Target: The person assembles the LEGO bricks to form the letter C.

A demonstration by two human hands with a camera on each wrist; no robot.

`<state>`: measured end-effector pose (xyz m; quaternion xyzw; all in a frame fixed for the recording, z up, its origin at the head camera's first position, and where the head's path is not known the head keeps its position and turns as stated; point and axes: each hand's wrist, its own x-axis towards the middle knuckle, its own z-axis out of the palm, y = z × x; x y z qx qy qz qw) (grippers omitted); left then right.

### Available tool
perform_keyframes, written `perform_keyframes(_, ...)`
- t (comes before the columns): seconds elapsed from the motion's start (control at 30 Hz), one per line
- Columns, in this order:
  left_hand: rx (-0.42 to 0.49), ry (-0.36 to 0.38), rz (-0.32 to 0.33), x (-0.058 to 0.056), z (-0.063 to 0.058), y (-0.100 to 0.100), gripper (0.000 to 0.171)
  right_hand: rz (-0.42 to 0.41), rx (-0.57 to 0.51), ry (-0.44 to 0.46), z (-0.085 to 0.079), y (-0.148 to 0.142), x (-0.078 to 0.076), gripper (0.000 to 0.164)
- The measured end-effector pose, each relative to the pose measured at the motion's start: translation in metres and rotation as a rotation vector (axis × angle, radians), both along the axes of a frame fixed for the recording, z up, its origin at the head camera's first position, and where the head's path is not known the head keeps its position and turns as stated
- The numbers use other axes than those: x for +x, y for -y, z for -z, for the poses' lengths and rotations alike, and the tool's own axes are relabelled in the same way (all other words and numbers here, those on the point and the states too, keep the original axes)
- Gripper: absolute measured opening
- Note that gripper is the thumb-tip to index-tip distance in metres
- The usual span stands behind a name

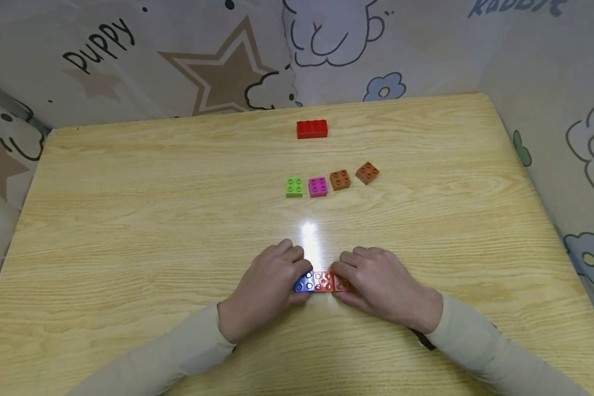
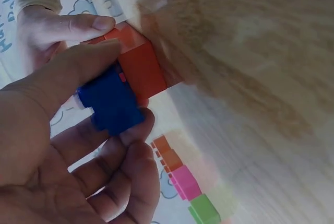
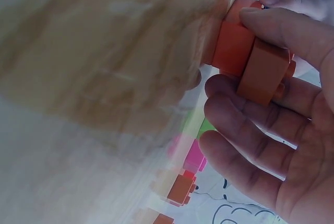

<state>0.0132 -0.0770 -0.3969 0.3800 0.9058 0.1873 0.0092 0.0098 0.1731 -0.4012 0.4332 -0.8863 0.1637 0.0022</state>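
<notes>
Between our hands, above or on the bench point(image 1: 153, 220), we have one row: the left hand point(image 1: 272, 275) pinches a blue brick point(image 1: 304, 281), the right hand point(image 1: 378, 283) grips a brown brick point(image 3: 263, 72), and an orange-red brick point(image 1: 323, 281) sits between. Farther away lie a green brick point(image 1: 294, 187) and a pink brick point(image 1: 318, 187).

Side by side in a row, left to right on a pale wooden tabletop point(image 1: 153, 220), studs up: blue plastic brick point(image 1: 304, 282), square orange-red plastic brick point(image 1: 323, 282), brown plastic brick point(image 3: 261, 73); both ends partly hidden.
</notes>
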Motion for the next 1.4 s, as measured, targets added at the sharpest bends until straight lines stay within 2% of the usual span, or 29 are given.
perform_keyframes(0.3, -0.035, -0.008, 0.03, -0.002, 0.0, 0.001, 0.028, -0.004, 0.001, 0.004, 0.0, 0.0, 0.0, 0.031)
perform_keyframes(0.53, -0.025, 0.008, 0.019, -0.002, -0.001, 0.0, 0.029, -0.008, -0.004, -0.003, 0.0, 0.0, 0.0, 0.031)
perform_keyframes(1.0, 0.05, 0.062, -0.021, -0.001, 0.007, 0.002, 0.029, -0.013, -0.002, -0.005, 0.0, 0.0, -0.001, 0.029)
perform_keyframes(1.4, 0.033, 0.104, -0.02, -0.001, 0.007, 0.003, 0.035, -0.005, -0.005, -0.01, 0.002, 0.0, 0.0, 0.03)
